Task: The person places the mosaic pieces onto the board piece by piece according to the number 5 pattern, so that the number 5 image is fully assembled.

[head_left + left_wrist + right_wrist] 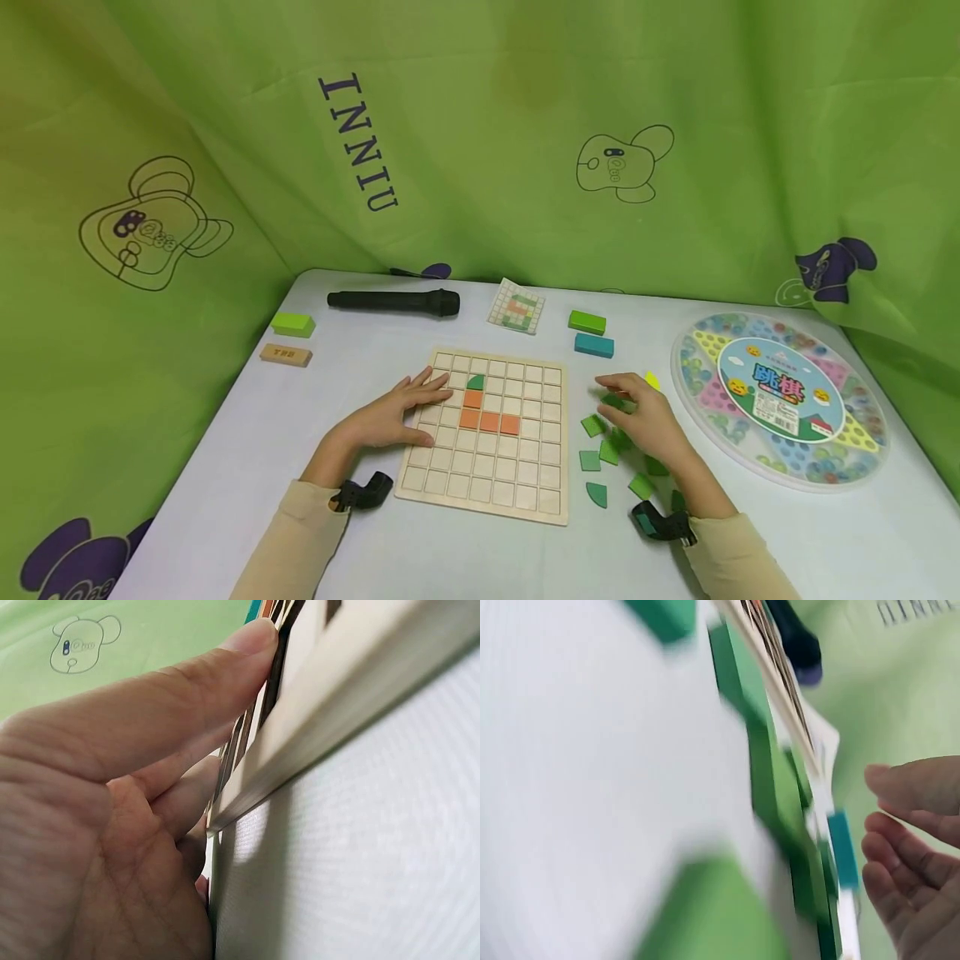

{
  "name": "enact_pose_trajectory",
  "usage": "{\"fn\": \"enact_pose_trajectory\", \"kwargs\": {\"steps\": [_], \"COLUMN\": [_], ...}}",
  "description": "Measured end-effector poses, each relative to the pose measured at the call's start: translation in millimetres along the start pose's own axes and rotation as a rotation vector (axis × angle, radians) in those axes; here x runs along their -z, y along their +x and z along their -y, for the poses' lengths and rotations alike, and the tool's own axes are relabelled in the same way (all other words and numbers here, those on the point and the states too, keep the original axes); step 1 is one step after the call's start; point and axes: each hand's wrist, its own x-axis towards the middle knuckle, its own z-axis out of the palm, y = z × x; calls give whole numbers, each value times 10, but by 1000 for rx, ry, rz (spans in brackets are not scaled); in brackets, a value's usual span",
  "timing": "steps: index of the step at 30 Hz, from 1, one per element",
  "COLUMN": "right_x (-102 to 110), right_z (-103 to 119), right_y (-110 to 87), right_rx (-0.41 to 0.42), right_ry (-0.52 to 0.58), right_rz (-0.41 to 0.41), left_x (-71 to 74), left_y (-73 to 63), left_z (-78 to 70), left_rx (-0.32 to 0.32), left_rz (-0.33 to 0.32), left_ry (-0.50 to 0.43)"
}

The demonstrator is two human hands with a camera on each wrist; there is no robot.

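Observation:
A wooden grid board (525, 475) lies on the white table. Several orange square tiles (489, 422) form an L in its cells, with a green quarter-round tile (476, 382) just above them. My left hand (393, 414) rests on the board's left side, fingers spread over the cells; in the left wrist view its thumb (172, 705) touches the rim. To the right of the board, my right hand (647, 421) hovers over loose green tiles (609, 452), some hidden beneath it. The right wrist view has nothing visible between its loosely bent fingers (889, 889).
At the back lie a black microphone (390, 302) and a pattern card (516, 307). Green (587, 322) and blue blocks (594, 345) are right of the card. Another green block (292, 325) and a wooden block (286, 355) lie far left. A round marble-game box (780, 400) stands right.

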Motion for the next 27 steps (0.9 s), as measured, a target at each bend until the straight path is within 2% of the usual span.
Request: {"fn": "enact_pose_trajectory", "kwargs": {"steps": [6, 10, 18, 23, 27], "right_x": [142, 143, 139, 140, 114], "right_z": [-179, -212, -219, -223, -197], "right_y": [-19, -8, 27, 38, 62], "right_rx": [-76, -63, -34, -50, -59], "right_ry": [-36, -60, -83, -112, -85], "right_rz": [64, 88, 74, 55, 46], "left_x": [-2, -2, -1, -6, -10], "left_y": [-4, -5, -2, 1, 2], "left_z": [11, 15, 8, 15, 30], "left_rx": [-4, -4, -5, -8, -3], "left_rz": [-2, -2, 0, 0, -1], "left_ry": [0, 6, 5, 4, 4]}}
